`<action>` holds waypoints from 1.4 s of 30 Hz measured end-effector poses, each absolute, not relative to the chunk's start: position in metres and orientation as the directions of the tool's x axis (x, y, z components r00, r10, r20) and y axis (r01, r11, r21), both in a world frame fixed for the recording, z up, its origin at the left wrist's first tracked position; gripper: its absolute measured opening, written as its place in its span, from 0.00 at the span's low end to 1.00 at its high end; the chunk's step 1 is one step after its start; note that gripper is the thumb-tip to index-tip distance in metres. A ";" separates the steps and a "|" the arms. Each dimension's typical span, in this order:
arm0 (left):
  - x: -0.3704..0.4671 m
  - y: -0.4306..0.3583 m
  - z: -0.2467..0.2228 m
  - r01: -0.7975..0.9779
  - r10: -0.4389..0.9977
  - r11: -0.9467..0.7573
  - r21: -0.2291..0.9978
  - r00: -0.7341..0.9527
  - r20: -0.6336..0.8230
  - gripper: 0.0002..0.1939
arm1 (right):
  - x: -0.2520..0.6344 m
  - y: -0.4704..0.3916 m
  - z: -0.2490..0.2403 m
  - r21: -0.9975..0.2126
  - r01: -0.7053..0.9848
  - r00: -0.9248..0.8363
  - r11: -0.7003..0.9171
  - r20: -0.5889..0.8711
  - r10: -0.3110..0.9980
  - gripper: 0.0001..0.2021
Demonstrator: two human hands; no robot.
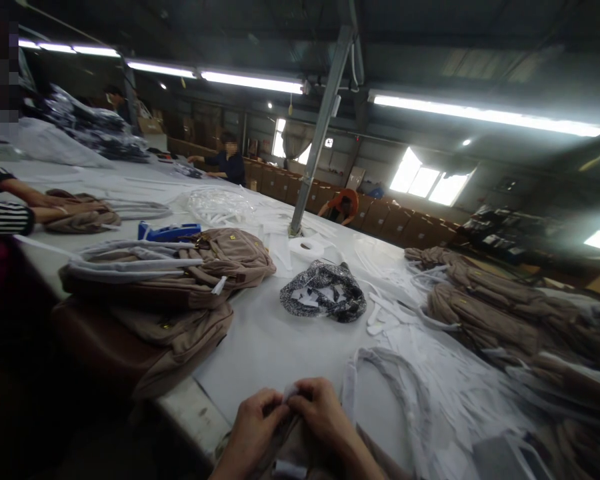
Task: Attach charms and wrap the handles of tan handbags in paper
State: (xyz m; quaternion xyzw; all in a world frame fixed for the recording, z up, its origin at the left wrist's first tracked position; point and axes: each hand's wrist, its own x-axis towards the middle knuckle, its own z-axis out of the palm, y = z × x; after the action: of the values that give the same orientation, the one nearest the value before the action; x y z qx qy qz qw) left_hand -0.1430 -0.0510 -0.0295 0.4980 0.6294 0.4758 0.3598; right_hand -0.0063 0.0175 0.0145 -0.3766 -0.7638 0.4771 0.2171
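At the front edge of the table my left hand [255, 427] and my right hand [325, 417] meet, fingers closed in a pinch. Between the fingertips shows a small whitish piece of wrapping [290, 392], too little visible to name exactly. Below the hands lies a brown fabric bag [303, 440], mostly hidden by my hands and the frame's lower edge. To the right, a strap or handle wrapped in white [415, 383] curves up in a loop on the table.
Brown backpacks with white-wrapped handles [230, 257] are stacked at left, by a blue tool [170, 232]. A black-and-white patterned bag [325, 293] holds white scraps. White strips [460, 393] and more brown bags [505, 327] cover the right. A co-worker's hands [63, 207] handle a bag.
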 end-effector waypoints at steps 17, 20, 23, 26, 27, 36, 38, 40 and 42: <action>-0.141 -0.052 -0.002 0.366 0.978 -0.018 0.931 -0.187 0.093 0.10 | -0.002 0.008 0.023 -0.848 0.410 -0.542 0.336 0.069 0.838 0.05; -0.141 -0.050 -0.008 0.342 0.984 -0.010 0.940 -0.165 0.070 0.10 | -0.001 0.009 0.019 -0.832 0.449 -0.529 0.326 0.047 0.847 0.05; -0.140 -0.052 -0.021 0.340 0.981 0.002 0.940 -0.185 0.065 0.11 | -0.002 0.010 0.016 -0.782 0.504 -0.569 0.367 0.019 0.822 0.04; -0.140 -0.054 -0.025 0.330 0.979 -0.005 0.944 -0.189 0.071 0.11 | -0.003 0.010 0.015 -0.733 0.540 -0.599 0.414 0.012 0.801 0.05; -0.140 -0.055 -0.025 0.321 0.981 -0.006 0.947 -0.183 0.069 0.11 | -0.004 0.010 0.015 -0.726 0.546 -0.595 0.419 0.016 0.803 0.06; -0.143 -0.052 -0.023 0.301 0.979 0.034 0.953 -0.203 0.029 0.12 | -0.006 0.007 0.013 -0.773 0.526 -0.514 0.354 0.042 0.857 0.07; -0.141 -0.053 -0.029 0.353 0.973 0.040 0.935 -0.227 0.044 0.12 | -0.008 0.007 0.013 -0.792 0.524 -0.488 0.314 0.023 0.872 0.08; -0.139 -0.056 -0.037 0.485 0.959 0.001 0.875 -0.248 0.136 0.12 | -0.010 0.008 0.012 -0.829 0.508 -0.463 0.235 -0.032 0.886 0.08; -0.137 -0.060 -0.047 0.663 0.937 -0.106 0.741 -0.182 0.297 0.12 | -0.012 0.009 0.008 -0.862 0.486 -0.443 0.141 -0.104 0.891 0.08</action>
State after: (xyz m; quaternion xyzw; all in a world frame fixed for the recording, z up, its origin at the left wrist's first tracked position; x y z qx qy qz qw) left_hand -0.1374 -0.0599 -0.0466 0.6177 0.6478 0.4139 0.1655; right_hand -0.0120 0.0093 0.0084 -0.4774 -0.7210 0.4490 0.2251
